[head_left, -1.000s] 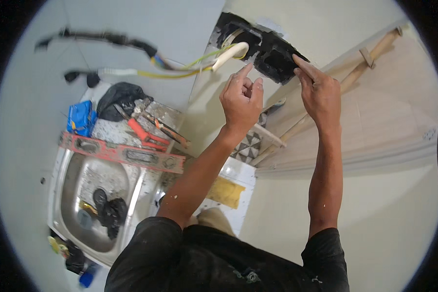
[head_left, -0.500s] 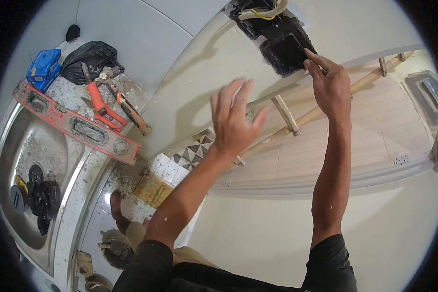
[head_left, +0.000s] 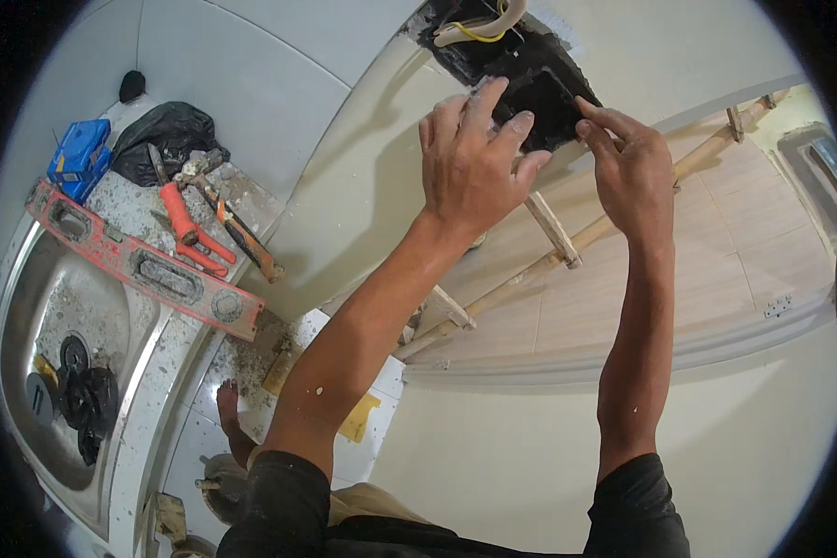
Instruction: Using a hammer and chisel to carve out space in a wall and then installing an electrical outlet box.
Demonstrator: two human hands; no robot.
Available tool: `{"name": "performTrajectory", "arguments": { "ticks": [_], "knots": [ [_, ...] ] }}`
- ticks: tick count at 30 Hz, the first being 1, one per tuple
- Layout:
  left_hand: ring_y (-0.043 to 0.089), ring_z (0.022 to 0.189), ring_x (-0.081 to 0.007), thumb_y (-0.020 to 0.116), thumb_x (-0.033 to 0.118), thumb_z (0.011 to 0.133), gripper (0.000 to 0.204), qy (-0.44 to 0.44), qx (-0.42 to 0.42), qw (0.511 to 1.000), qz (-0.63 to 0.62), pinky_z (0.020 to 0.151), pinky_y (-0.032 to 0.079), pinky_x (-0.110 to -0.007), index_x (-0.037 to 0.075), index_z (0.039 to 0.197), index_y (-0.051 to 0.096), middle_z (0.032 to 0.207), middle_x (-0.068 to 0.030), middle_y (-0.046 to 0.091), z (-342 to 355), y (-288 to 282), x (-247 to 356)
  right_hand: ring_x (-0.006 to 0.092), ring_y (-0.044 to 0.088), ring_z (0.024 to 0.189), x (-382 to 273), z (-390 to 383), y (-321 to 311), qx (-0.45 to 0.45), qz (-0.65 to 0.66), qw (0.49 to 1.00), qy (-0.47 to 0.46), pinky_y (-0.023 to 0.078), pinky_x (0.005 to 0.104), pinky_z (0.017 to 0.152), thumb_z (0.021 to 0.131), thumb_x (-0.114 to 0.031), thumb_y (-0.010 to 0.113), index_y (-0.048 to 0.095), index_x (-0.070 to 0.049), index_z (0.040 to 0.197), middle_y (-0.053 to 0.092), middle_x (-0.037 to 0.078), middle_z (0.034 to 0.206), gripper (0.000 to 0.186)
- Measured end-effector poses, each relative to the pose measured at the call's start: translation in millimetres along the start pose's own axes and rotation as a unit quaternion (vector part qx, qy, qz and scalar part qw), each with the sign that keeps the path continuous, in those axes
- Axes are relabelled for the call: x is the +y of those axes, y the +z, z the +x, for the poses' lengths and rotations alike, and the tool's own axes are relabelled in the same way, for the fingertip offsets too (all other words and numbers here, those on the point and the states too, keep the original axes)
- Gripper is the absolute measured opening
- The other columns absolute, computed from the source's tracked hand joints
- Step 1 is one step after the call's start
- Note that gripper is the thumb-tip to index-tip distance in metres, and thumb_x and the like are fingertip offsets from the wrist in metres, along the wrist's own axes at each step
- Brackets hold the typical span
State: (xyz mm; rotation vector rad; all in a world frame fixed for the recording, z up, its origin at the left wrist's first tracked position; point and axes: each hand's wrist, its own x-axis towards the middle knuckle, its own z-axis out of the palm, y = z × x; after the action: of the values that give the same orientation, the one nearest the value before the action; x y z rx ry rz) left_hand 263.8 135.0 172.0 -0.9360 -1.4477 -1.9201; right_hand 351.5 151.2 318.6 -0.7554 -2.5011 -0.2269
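A black wall box (head_left: 539, 104) sits in a roughly cut, dark-edged recess in the pale wall. My left hand (head_left: 479, 158) is at its left side, fingers apart and dusted with white, the fingertips over the box's near edge. Nothing shows in that hand. At the box's right edge is my right hand (head_left: 628, 153), index finger and thumb bent together and the other fingers curled. Whatever it may pinch is too small to make out. Just beyond, a second opening (head_left: 465, 46) holds a pale conduit (head_left: 482, 26) with a yellow wire (head_left: 474, 37).
On the left, a dusty red spirit level (head_left: 149, 265) lies across a steel sink (head_left: 28, 307). Orange-handled pliers (head_left: 188, 228), a hammer (head_left: 242, 232), a black plastic bag (head_left: 169, 139) and a blue box (head_left: 81, 153) lie beyond. A bamboo pole (head_left: 530, 270) runs along the wall.
My left hand has moved up and right, from mid-air to the left side of the black box. My right hand stays at the box's right edge. The view has shifted slightly.
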Motion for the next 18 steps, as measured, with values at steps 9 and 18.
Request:
{"name": "performTrajectory", "arguments": {
  "ticks": [9, 18],
  "knots": [
    [0.048, 0.086, -0.0276, 0.071, 0.025, 0.067, 0.022, 0.054, -0.070, 0.995, 0.035, 0.072, 0.037, -0.038, 0.009, 0.083, 0.069, 0.120, -0.0213, 0.049, 15.1, 0.2, 0.0, 0.0307, 0.064, 0.068, -9.7, 2.8, 1.8, 0.040, -0.014, 0.999, -0.003, 0.048, 0.0333, 0.064, 0.082, -0.014, 0.061, 0.067, -0.003, 0.101, 0.064, 0.021, 0.080, 0.023],
    [0.047, 0.083, -0.0324, 0.057, 0.012, 0.075, 0.013, 0.097, -0.152, 0.980, 0.089, 0.070, 0.038, -0.040, 0.003, 0.075, 0.066, 0.119, -0.0350, 0.043, 24.6, -10.3, 10.5, 0.0359, 0.060, 0.063, -18.1, 12.2, 4.9, 0.060, -0.107, 0.992, 0.004, 0.047, 0.0405, 0.057, 0.079, -0.020, 0.062, 0.069, -0.007, 0.079, 0.061, 0.018, 0.067, 0.014]
  ]
}}
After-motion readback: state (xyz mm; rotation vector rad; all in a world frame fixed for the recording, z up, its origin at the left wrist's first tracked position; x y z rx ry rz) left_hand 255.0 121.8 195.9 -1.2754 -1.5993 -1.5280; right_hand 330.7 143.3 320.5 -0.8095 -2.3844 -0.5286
